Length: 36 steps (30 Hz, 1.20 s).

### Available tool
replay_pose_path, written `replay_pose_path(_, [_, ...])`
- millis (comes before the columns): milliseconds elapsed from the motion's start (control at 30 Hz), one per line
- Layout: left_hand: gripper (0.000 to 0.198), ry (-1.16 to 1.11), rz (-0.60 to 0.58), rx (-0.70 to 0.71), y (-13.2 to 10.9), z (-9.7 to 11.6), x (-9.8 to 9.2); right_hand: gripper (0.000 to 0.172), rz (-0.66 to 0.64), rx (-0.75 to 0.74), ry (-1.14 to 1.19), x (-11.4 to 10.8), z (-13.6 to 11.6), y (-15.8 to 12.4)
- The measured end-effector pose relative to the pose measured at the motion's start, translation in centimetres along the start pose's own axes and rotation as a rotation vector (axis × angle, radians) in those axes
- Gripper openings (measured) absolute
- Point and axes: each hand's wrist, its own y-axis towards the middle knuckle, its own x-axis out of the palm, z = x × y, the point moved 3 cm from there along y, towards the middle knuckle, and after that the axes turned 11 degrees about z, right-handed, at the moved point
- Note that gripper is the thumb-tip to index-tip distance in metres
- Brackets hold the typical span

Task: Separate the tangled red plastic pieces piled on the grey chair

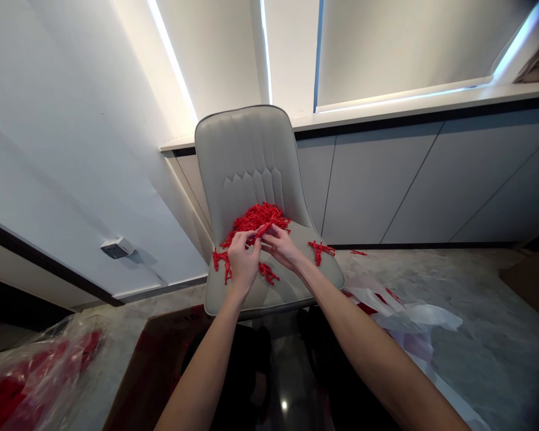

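Note:
My left hand and my right hand meet over a grey chair seat. Between their fingertips is a slim, shiny red piece; its exact kind is too small to make out. Both hands have their fingers closed around it. Just behind them, a heap of similar thin red pieces lies against the backrest. Smaller red clusters rest on the seat: one at the left, one at the front middle and one at the right.
A low grey cabinet runs behind the chair, with a white wall to the left. Clear plastic bags with red contents lie at lower left. White plastic bags sit on the floor at right, near a stray red piece.

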Motion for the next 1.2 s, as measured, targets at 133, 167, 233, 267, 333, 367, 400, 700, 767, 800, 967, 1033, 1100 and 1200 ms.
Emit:
replay_pose_path(133, [0.008,0.024,0.010,0.013,0.1,0.0,-0.3,0.034,-0.026,0.011,0.007,0.1,0.0,-0.1])
replay_pose_path(167, [0.008,0.026,0.012,0.022,0.1,0.0,-0.3,0.034,-0.028,0.015,0.008,0.2,0.0,-0.1])
replay_pose_path(233, [0.007,0.030,0.014,0.039,0.1,0.1,-0.4,0.034,-0.029,0.019,0.014,0.1,0.0,-0.2])
replay_pose_path(267, [0.007,0.031,0.013,0.045,0.1,0.2,-0.4,0.034,-0.032,0.023,0.018,0.1,0.0,-0.2])
replay_pose_path(333, [0.008,0.029,0.005,0.052,0.1,0.2,-0.4,0.035,-0.046,0.033,0.025,0.1,0.1,-0.2])
replay_pose_path(367, [0.009,0.027,0.001,0.052,0.1,0.2,-0.4,0.035,-0.056,0.036,0.026,0.0,0.1,-0.2])
replay_pose_path(400, [0.009,0.025,-0.003,0.050,0.1,0.2,-0.3,0.035,-0.063,0.037,0.025,0.0,0.2,-0.2])
replay_pose_path(700, [0.003,0.014,0.003,-0.051,0.1,-0.5,-0.2,0.036,-0.097,0.037,0.011,-0.1,0.4,-0.2])
replay_pose_path(767, [0.002,0.016,0.005,-0.054,0.1,-0.5,-0.2,0.038,-0.092,0.040,0.008,0.0,0.4,-0.2])
replay_pose_path(800, [0.002,0.014,0.003,-0.056,0.1,-0.5,-0.2,0.039,-0.089,0.043,0.004,-0.1,0.4,-0.2])
replay_pose_path(967, [0.003,0.014,-0.009,-0.070,0.1,-0.7,-0.2,0.036,-0.093,0.042,-0.031,-0.4,0.9,0.1])
replay_pose_path(1033, [0.003,0.013,-0.006,-0.077,0.2,-0.9,-0.1,0.033,-0.072,0.029,-0.062,-0.5,1.0,0.3])
replay_pose_path(1100, [0.005,-0.003,-0.012,-0.087,0.2,-1.2,-0.1,0.032,-0.024,0.008,-0.112,-0.6,1.0,0.3])
replay_pose_path(1200, [0.012,-0.031,-0.033,-0.104,0.3,-1.5,-0.2,0.030,0.033,-0.044,-0.191,-0.4,0.8,0.3])
